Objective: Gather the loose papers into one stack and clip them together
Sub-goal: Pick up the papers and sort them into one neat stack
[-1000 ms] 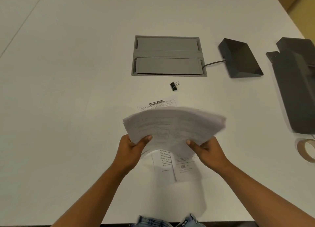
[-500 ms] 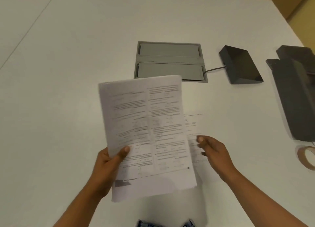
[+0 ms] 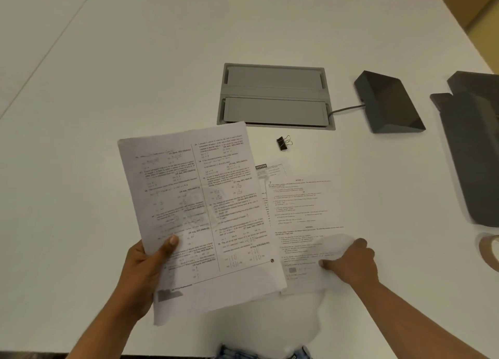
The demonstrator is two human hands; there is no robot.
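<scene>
Gripping the stack (image 3: 199,213) with the left hand (image 3: 145,272), thumb curled over the front and fingers behind, at the lower left edge. Thin white paper, rectangular, tilted and raised off the table (image 3: 108,88), printed in two columns of small numbered items. Bold tags like "(Shift-II)" just readable, the rest too fine.

Pinching a loose sheet (image 3: 302,210) with the right hand (image 3: 351,264), thumb on top, the near right corner curling up over the fingers. Flat on the matte white table otherwise, its left side tucked under the stack. Peeking out beyond it, a second sheet (image 3: 271,169) with a white-on-black heading ending in what looks like "SYSTEM".

Farther back, apart from all paper, a small black clip (image 3: 283,143) with wire handles, then a grey hatch (image 3: 275,96) set in the tabletop. To the right, a dark wedge (image 3: 388,102) on a cable.

Half a second ago: right hand free and open above the sheet, clip hidden behind the stack; left grip unchanged.
</scene>
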